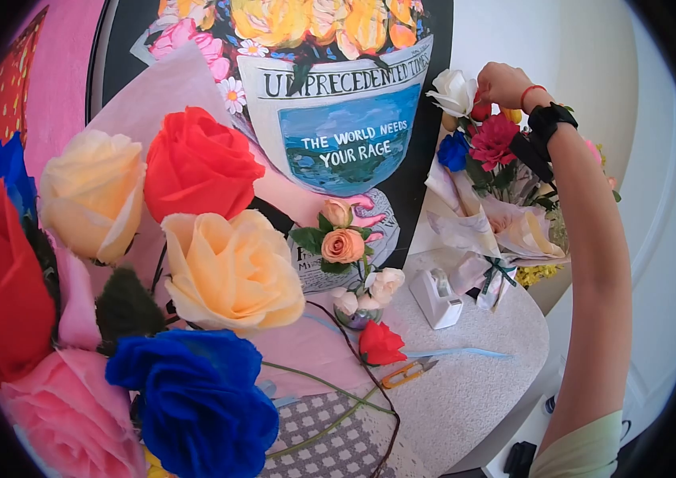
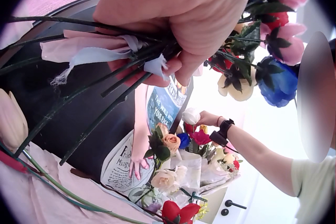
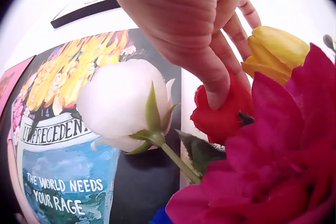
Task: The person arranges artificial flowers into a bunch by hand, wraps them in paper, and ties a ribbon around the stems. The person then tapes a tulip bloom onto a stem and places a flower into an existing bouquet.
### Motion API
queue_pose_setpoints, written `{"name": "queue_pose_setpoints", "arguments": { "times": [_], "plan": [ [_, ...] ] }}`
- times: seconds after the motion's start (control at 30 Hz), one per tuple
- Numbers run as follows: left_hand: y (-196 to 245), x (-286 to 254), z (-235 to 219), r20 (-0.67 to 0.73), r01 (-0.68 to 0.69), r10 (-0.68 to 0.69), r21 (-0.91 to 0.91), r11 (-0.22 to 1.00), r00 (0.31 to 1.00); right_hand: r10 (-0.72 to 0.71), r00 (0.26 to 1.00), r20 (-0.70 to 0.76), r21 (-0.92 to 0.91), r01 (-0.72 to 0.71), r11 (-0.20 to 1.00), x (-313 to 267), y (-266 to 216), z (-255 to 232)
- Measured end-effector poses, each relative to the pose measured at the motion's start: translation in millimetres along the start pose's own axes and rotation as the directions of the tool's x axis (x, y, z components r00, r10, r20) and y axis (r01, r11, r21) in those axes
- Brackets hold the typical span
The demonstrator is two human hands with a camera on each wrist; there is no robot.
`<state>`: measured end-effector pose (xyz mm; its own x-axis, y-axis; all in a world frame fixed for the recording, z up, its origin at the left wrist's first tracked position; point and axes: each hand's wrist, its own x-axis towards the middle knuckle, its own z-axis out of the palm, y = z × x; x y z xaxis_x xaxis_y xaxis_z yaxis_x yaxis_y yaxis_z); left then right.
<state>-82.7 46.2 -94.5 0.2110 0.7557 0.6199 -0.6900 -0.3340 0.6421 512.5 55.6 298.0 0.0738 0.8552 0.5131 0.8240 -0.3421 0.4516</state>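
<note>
My left hand point(image 2: 181, 16) grips a bundle of dark green stems point(image 2: 92, 121) tied with pale ribbon point(image 2: 100, 55). Large artificial roses top that bundle, among them a blue rose point(image 1: 195, 398), a cream rose point(image 1: 234, 267) and a red rose point(image 1: 203, 163); in the head view they hide the left hand. At the back right, my right hand point(image 1: 503, 85) is at the top of a second bouquet. Its thumb and fingers pinch a small red flower point(image 3: 223, 108). A white rose point(image 3: 128, 106), a yellow tulip point(image 3: 275, 53) and a magenta flower point(image 3: 273, 166) surround it.
A painted canvas point(image 1: 350, 127) leans behind the table point(image 1: 481, 382). On the table stand a white tape dispenser point(image 1: 436, 299) and a small vase of peach roses point(image 1: 343, 246). Orange-handled snips point(image 1: 404, 374) lie near a loose red flower point(image 1: 382, 343) and several stems.
</note>
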Motion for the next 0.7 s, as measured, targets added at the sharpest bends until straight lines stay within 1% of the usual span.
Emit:
{"name": "queue_pose_setpoints", "arguments": {
  "times": [0.07,0.1,0.17,0.2,0.27,0.3,0.37,0.4,0.43,0.5,0.53,0.57,0.63,0.67,0.7],
  "plan": [
    [-0.7,-1.4,-2.8,0.002,0.009,-0.009,-0.022,1.0,1.0,0.046,0.997,-0.061,-0.02,-0.047,0.999,-0.1,1.3,-0.4],
    [-0.6,-1.9,-4.1,0.004,0.013,-0.013,-0.033,0.999,1.0,0.049,0.997,-0.059,-0.021,-0.05,0.999,-0.4,1.8,-0.4],
    [0.2,-2.5,-6.6,0.008,0.021,-0.021,-0.051,0.998,1.0,0.036,0.993,-0.114,0.01,-0.035,0.999,-0.5,3.5,0.1],
    [0.6,-2.3,-7.9,0.011,0.024,-0.024,-0.06,0.998,1.0,0.039,0.993,-0.114,0.009,-0.039,0.999,0.9,6.6,1.4],
    [1.1,-1.9,-10.5,0.018,0.03,-0.028,-0.079,0.996,0.999,-0.052,0.982,-0.183,0.09,0.069,0.994,5.3,14.2,6.2],
    [1.0,-1.3,-11.9,0.022,0.033,-0.031,-0.09,0.995,0.999,-0.047,0.982,-0.183,0.088,0.064,0.994,5.7,14.8,7.1],
    [-0.2,1.4,-14.4,0.033,0.041,-0.038,-0.113,0.993,0.999,-0.065,0.981,-0.18,0.19,0.1,0.977,5.8,16.6,8.6],
    [-1.4,3.5,-15.6,0.041,0.046,-0.041,-0.125,0.991,0.998,-0.116,0.967,-0.225,0.188,0.16,0.969,6.1,19.0,12.0],
    [-3.1,5.8,-16.8,0.049,0.051,-0.045,-0.138,0.989,0.998,-0.108,0.969,-0.224,0.183,0.151,0.971,4.9,22.1,11.4],
    [-6.2,10.2,-18.8,0.065,0.063,-0.053,-0.163,0.985,0.996,-0.11,0.991,-0.082,0.189,0.124,0.974,4.5,20.8,8.9],
    [-7.2,11.7,-19.9,0.071,0.068,-0.056,-0.174,0.982,0.996,-0.04,0.999,-0.017,0.164,0.042,0.986,-3.0,11.5,0.0],
    [-7.3,14.3,-20.6,0.08,0.074,-0.06,-0.184,0.98,0.995,-0.031,0.999,-0.017,0.162,0.034,0.986,-5.2,16.7,0.8],
    [-5.5,14.6,-22.9,0.085,0.08,-0.064,-0.198,0.977,0.994,-0.034,0.999,0.038,0.195,0.025,0.98,-4.1,23.1,4.5],
    [-5.1,15.1,-24.1,0.088,0.083,-0.066,-0.206,0.975,0.994,-0.03,0.999,0.037,0.195,0.022,0.981,-4.7,24.8,4.6],
    [-5.1,16.2,-25.1,0.093,0.086,-0.068,-0.215,0.973,0.993,-0.046,0.998,0.043,0.258,0.034,0.966,-5.7,26.8,4.3]
  ]
}}
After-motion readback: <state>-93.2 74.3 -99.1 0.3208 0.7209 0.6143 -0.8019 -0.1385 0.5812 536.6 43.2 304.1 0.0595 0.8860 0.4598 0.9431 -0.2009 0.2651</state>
